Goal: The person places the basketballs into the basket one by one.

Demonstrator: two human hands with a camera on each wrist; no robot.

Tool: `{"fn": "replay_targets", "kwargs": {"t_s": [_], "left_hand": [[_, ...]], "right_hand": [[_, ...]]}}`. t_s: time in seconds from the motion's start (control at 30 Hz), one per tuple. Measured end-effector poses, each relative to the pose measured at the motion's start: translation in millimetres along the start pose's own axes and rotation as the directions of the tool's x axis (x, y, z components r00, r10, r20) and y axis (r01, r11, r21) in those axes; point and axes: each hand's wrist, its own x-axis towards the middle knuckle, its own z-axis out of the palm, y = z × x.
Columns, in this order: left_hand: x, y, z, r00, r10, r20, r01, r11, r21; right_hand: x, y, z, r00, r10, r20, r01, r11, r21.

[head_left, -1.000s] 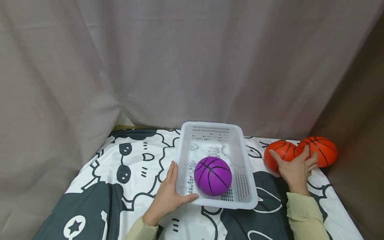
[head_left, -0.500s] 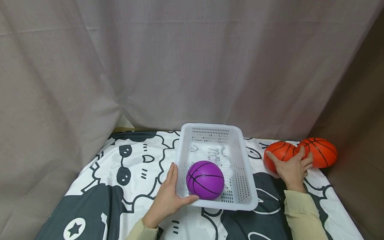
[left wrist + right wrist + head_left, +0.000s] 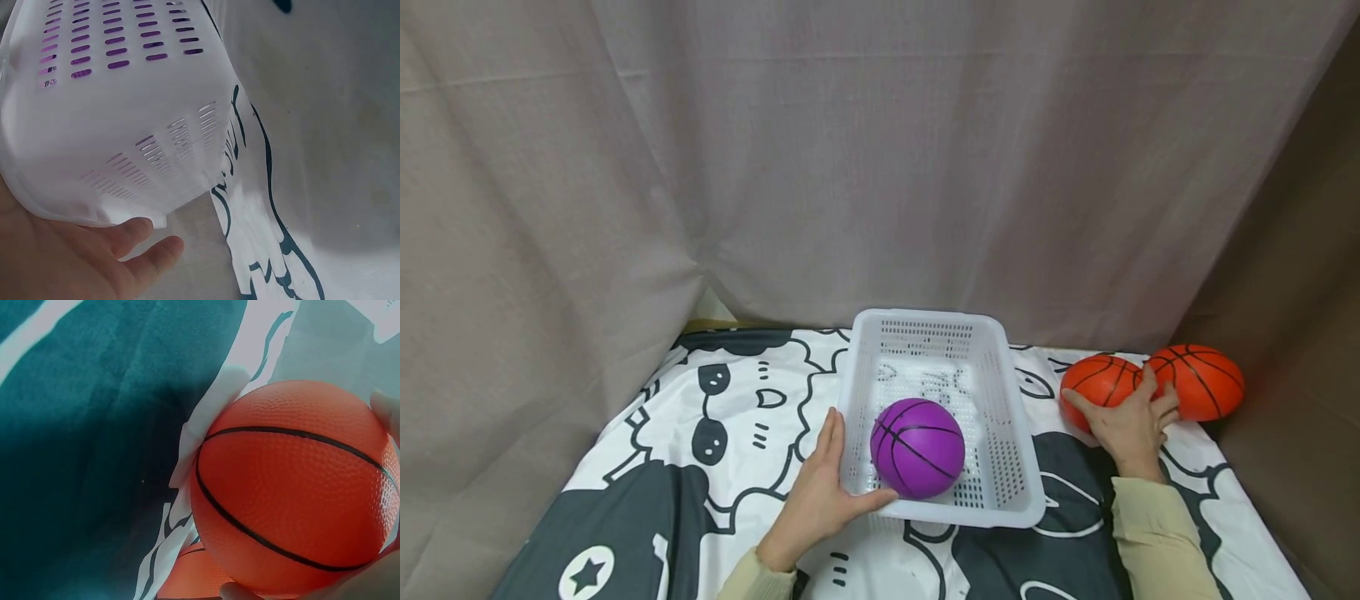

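Note:
A white plastic basket (image 3: pixel 1009 400) with slotted walls lies in the middle of the patterned cloth. Inside it, near the front left, sits a purple toy basketball (image 3: pixel 917 450). My left hand (image 3: pixel 820 500) holds the basket's near left corner, thumb over the front rim, fingers along the left side. At the right, my right hand (image 3: pixel 1127 433) grips the left one of two orange toy basketballs (image 3: pixel 294 487), with thumb and fingers spread on opposite sides of it. The other orange ball (image 3: pixel 1206 383) lies against the fingers' far side.
A black and white cartoon cloth (image 3: pixel 748 450) covers the table. Grey-brown curtains (image 3: pixel 850 167) hang close behind the basket and the balls, and a darker curtain (image 3: pixel 1292 350) stands at the right beside the far orange ball.
The purple ball has rolled left and nearer in the basket, then slightly back right. My right hand has shifted a little left on the orange ball. The left hand keeps its place.

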Motion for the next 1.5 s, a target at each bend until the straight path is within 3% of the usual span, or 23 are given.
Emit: {"fn": "replay_targets", "kwargs": {"t_s": [0.4,0.73,1.5], "left_hand": [[-1.0,-1.7,2.0,1.0,0.004,-0.005,-0.004,1.0,0.007],[-1.6,-2.8,2.5,1.0,0.001,0.001,-0.002,1.0,0.018],[1.1,-1.8,1.3,1.0,-0.009,0.005,0.009,1.0,0.007]], "right_hand": [[-2.1,6.9,2.0,0.999,0.04,-0.008,-0.04,0.999,-0.005],[-9.0,5.2,-0.8,0.999,0.003,-0.046,-0.001,1.0,0.024],[-23.8,-28.8,-8.5,0.993,-0.081,-0.088,0.091,0.989,0.113]]}}
